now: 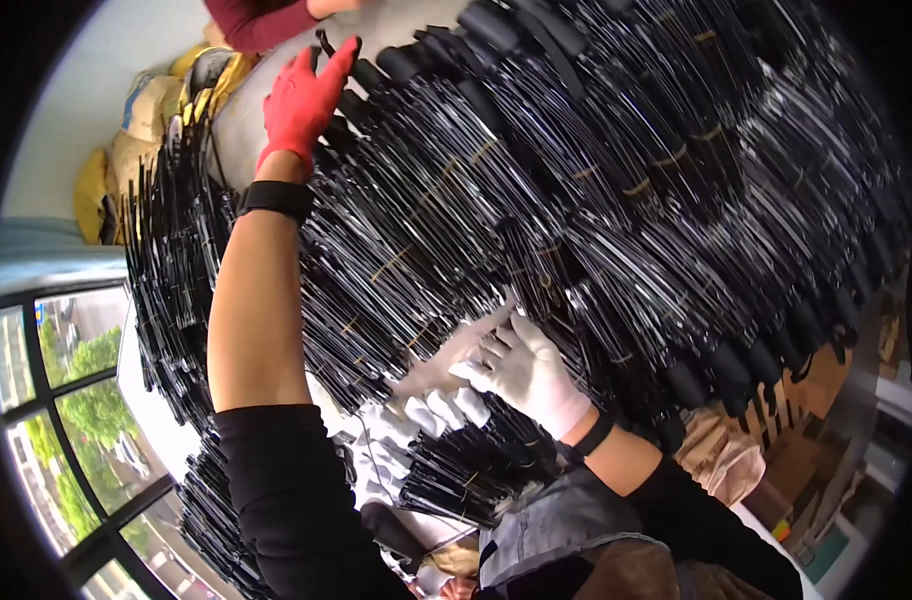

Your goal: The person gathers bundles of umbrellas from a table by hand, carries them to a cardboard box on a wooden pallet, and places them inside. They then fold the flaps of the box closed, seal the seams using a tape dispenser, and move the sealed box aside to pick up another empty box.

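Observation:
My left hand, in a red glove with a black wristband, reaches to the far left end of a wide pile of black-handled rod bundles, which look like folded umbrella frames. Its fingers are stretched apart beside the black handles; a small dark strap shows at the fingertips, and I cannot tell if they touch it. Nearer to me, my right hand, white-gloved, hovers by the rod ends with fingers loosely bent and apart. Nothing shows in it. White-ended pieces lie just to its left.
More bundles stand at the left, and others fill the right. Another person's dark red sleeve is at the far edge. Yellow sacks sit far left. A cardboard box and brown paper bag are at the right.

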{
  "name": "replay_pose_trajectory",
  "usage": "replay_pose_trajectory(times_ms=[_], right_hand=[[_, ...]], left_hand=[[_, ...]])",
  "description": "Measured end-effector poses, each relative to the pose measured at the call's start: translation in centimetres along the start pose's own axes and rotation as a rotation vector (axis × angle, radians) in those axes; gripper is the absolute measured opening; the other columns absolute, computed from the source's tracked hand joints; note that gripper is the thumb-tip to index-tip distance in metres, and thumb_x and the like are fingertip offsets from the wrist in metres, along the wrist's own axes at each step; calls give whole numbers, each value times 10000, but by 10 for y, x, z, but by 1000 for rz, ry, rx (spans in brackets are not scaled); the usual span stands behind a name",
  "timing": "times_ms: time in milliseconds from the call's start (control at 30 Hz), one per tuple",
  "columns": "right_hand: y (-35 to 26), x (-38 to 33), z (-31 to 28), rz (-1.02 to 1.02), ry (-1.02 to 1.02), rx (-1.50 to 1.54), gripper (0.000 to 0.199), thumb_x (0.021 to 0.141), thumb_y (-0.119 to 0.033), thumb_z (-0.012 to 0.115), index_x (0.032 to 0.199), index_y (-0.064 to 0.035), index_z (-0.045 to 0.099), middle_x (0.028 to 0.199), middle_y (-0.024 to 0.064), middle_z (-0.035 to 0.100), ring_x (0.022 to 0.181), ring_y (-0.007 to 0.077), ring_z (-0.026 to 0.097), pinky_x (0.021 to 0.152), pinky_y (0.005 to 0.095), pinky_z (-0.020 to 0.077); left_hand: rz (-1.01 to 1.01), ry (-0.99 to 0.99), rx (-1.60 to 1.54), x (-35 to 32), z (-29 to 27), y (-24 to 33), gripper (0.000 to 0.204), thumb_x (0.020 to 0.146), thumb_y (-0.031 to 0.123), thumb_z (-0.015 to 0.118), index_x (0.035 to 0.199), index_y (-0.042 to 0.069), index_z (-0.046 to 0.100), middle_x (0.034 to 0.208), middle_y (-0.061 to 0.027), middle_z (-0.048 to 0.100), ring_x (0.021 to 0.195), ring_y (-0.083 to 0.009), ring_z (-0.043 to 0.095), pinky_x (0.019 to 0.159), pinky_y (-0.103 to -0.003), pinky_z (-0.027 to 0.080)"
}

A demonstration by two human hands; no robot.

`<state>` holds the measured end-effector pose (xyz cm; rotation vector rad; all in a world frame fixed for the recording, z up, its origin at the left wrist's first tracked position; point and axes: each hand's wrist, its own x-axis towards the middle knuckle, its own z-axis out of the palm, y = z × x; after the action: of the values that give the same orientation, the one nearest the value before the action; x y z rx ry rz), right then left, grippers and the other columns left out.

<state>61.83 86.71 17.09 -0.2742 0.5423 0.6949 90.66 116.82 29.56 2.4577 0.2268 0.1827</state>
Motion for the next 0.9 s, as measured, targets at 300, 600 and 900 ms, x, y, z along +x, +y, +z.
replay_pose_trajectory(times_ms=[300,600,900], right_hand=[[-38,-7,48,-318,195,139,337,918,-376,634,1056,-70,600,1103,93,600,1042,222,536,936,382,442],[-66,19,118,-458,268,-16,707,928,-481,576,1447,-73,322,1448,138,397,1341,304,368,1186,520,158],[-63,27,114,-500,254,-15,625,960,-504,506,1416,-90,404,1432,134,414,1338,316,370,1160,568,222]], left_hand=[[-15,17,239,-7,53,46,810,796,624,636,1393,93,501,1298,-155,576,1278,-280,480,1052,-381,373],[-45,-242,-45,-9,44,49,916,759,654,622,1416,44,434,1472,-273,383,1395,-410,318,1130,-565,212],[-213,143,9,29,39,23,813,796,677,614,1238,-5,611,1127,-162,660,1071,-254,590,948,-342,429]])
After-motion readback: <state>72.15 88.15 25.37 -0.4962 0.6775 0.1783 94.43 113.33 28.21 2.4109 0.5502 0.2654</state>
